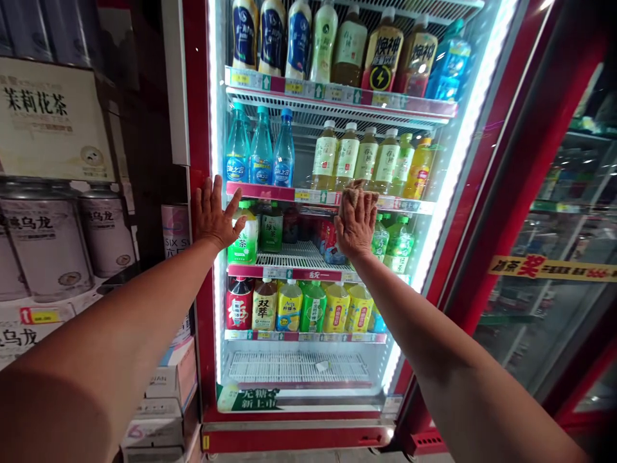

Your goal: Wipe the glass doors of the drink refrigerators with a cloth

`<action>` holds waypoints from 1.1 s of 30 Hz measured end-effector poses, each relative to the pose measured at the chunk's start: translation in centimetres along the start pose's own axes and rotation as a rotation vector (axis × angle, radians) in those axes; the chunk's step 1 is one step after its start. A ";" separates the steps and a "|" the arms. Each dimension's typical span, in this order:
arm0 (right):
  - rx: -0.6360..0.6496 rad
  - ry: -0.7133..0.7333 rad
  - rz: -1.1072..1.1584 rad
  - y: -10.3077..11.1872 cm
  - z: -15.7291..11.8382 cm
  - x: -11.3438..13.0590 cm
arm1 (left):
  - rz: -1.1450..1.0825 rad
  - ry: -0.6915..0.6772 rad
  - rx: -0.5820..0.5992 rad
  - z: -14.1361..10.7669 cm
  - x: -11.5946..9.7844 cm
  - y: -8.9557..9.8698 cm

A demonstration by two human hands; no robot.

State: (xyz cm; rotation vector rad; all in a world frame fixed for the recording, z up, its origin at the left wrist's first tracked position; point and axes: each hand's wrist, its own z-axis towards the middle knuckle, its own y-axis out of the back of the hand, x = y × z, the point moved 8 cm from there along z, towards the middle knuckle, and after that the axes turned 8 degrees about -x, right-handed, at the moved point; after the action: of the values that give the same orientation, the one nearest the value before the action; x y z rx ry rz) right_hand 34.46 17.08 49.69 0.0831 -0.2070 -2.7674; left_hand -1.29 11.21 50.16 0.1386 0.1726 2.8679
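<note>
A red-framed drinks fridge with a lit interior stands in front of me, and its glass door faces me. My left hand lies flat with fingers spread at the door's left side, over the red frame and the glass edge. It holds nothing. My right hand presses a brown cloth to the glass, in front of the shelf edge below the green tea bottles. The cloth is bunched under the fingers, and most of it is hidden by them. Both arms are stretched forward.
Behind the glass, shelves hold blue bottles, pale-labelled tea bottles and yellow bottles. At the left stand large tea cans and stacked boxes. Another red-framed fridge with a yellow strip is at the right.
</note>
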 end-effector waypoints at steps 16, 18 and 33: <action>0.085 -0.008 -0.056 1.0 -1.3 -7.8 | -0.012 0.034 0.034 0.0 0.1 -0.1; 0.027 -0.149 -0.035 1.6 -1.3 -10.2 | -0.014 0.032 0.034 0.0 0.1 -0.2; -0.044 -0.378 0.002 3.4 -1.5 -17.2 | 0.073 0.037 0.056 -0.2 -0.2 -0.2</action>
State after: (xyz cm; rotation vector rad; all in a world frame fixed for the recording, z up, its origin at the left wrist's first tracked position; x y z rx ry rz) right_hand 51.77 19.94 49.28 -0.4536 -0.2412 -2.7605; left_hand -1.11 11.35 49.89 0.1039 0.2599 2.9411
